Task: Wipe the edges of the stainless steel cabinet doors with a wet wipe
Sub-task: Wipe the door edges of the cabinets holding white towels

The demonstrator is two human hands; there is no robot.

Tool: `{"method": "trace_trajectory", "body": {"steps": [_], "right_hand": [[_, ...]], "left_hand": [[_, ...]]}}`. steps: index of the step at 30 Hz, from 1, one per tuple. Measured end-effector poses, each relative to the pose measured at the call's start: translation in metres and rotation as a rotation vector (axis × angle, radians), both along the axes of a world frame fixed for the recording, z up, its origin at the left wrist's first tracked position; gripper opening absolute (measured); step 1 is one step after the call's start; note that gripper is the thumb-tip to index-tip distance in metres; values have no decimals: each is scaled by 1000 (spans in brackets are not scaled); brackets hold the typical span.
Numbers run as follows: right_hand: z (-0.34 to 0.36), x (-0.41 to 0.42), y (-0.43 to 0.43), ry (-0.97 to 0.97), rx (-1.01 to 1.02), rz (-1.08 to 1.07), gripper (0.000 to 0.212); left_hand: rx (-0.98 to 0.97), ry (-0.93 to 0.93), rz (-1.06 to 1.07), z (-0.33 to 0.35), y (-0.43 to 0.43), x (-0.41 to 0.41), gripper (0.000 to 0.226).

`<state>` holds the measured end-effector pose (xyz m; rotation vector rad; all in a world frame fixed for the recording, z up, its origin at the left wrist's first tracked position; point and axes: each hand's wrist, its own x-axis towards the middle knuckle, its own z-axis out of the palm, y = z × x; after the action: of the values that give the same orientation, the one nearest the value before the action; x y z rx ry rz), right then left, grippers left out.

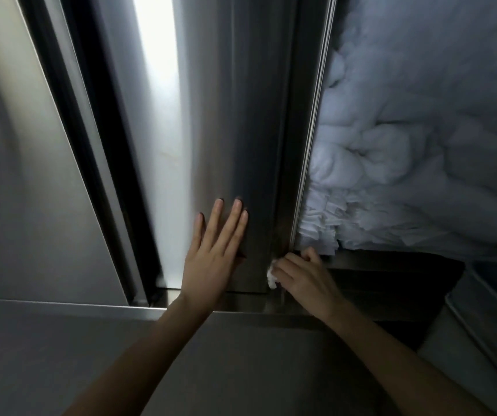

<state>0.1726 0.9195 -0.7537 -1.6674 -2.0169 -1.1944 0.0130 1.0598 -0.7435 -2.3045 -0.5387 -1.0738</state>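
A stainless steel sliding cabinet door (235, 130) stands in front of me, its right edge (289, 163) running down to the bottom track. My left hand (214, 250) lies flat on the door's lower face, fingers spread. My right hand (304, 274) is closed on a small bunched white wet wipe (271, 276), pressed against the bottom of the door's right edge. Only a bit of the wipe shows beside the fingers.
A second steel door (31, 175) is at the left behind a dark gap (97, 145). The open compartment at the right holds piled white cloths (406, 160) and stacked folded paper (319, 229). A steel counter edge (91, 307) runs below; a metal tray (487, 310) sits lower right.
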Motion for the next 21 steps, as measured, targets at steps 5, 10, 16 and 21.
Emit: {"method": "trace_trajectory", "body": {"steps": [5,10,16,21], "right_hand": [[53,-4,1,110,301,-27,6],[62,-4,1,-17,148,-33,20],[206,2,8,29,363,-4,5],[243,3,6,-41,356,14,18]], "left_hand": [[23,14,44,0,-2,3,77],[18,68,41,9,-7,-6,75],[48,44,-51,70,-11,-17,79],[5,-91,-95,174,-19,-5,74]]}}
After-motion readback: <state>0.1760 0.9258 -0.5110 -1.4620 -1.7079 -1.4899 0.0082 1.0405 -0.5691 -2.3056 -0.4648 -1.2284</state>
